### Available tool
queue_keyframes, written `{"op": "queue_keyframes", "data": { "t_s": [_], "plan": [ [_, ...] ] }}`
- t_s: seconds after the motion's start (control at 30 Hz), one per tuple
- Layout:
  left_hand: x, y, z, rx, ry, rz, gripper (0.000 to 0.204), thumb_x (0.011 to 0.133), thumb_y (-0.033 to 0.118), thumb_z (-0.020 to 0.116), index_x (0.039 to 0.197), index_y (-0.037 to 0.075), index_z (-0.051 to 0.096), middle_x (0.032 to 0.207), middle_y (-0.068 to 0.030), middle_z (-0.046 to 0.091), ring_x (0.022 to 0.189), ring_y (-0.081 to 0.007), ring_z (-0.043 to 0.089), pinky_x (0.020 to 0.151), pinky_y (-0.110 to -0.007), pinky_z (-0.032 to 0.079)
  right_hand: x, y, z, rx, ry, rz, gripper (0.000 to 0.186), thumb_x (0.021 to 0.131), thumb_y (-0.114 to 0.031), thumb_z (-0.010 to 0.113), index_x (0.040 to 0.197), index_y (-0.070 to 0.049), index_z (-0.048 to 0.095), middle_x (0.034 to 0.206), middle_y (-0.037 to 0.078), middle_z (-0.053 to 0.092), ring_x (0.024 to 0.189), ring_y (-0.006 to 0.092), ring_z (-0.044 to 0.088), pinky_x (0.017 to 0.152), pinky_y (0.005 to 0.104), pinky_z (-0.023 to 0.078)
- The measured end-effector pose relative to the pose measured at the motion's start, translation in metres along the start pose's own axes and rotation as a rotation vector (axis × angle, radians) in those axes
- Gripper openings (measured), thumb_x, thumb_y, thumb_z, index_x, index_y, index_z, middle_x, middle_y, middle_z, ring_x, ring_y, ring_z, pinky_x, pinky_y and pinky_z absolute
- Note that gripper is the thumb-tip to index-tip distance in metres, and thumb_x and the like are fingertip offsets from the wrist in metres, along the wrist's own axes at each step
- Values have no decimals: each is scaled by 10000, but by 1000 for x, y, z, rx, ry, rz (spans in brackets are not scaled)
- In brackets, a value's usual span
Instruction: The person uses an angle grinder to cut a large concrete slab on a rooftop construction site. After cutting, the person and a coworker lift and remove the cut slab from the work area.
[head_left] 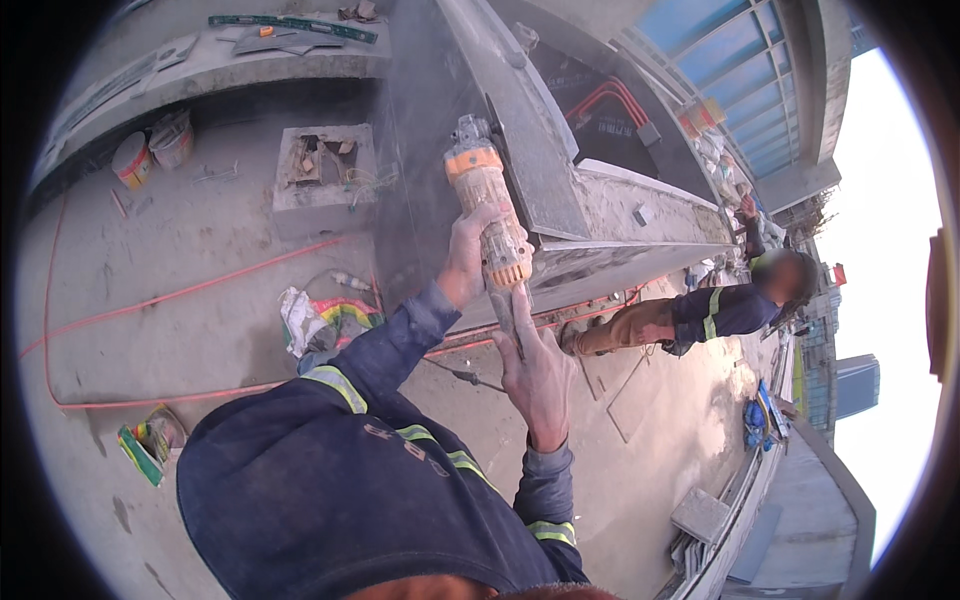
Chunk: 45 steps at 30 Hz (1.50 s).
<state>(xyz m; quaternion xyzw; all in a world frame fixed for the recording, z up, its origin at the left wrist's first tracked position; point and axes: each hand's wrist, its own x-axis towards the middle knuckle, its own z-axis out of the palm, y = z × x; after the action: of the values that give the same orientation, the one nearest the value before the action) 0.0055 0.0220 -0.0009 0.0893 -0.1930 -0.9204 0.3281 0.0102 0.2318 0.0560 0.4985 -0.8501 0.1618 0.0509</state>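
Observation:
A dusty orange-and-grey angle grinder (487,205) is in both of my hands, its head raised against the edge of a grey stone slab (545,185). My left hand (466,258) wraps round the grinder's body from the left. Behind it, my right hand (540,385) grips the narrow rear end, one finger stretched along the tool. Both hands are coated in pale dust. The disc shows only as a thin dark edge beside the slab, and whether it touches is hard to tell. Haze hangs over the dark panel left of the grinder head.
Another person (725,312) stands at the right, one arm raised. Red cable (180,300) runs over the floor. Two buckets (133,160), a square block with a rubble-filled hollow (325,205) and sacks (310,320) are on the left. Stacked slabs (700,515) lie lower right. A level (293,24) rests on the ledge.

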Motion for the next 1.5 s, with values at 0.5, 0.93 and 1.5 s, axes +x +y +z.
{"op": "queue_keyframes", "data": {
  "t_s": [0.5, 0.93, 1.5],
  "plan": [
    [11, 3, -1, -40, -7, -3, 390, 950, 345, 729, 1157, 43, 595, 883, -163, 702, 760, -323, 771, 656, -451, 658, 11, 4, 5, -47, 11, -20, 719, 1015, -279, 733, 1681, -223, 466, 826, 161, 662, 728, 336, 697, 662, 462, 531],
    [16, 2, -5, -47, -31, 6, 385, 957, 367, 717, 1141, 46, 609, 894, -159, 699, 758, -311, 768, 678, -438, 657, 18, -1, 2, -57, -31, 23, 702, 1027, -292, 717, 1679, -216, 468, 832, 168, 688, 751, 350, 710, 671, 473, 532],
    [8, -7, -8, -46, -21, -5, 359, 977, 333, 688, 1157, 35, 602, 901, -181, 714, 778, -332, 773, 667, -448, 656, 10, -1, -5, -43, -48, 19, 705, 1036, -285, 703, 1689, -206, 447, 876, 182, 698, 760, 363, 716, 678, 474, 534]
  ]
}}
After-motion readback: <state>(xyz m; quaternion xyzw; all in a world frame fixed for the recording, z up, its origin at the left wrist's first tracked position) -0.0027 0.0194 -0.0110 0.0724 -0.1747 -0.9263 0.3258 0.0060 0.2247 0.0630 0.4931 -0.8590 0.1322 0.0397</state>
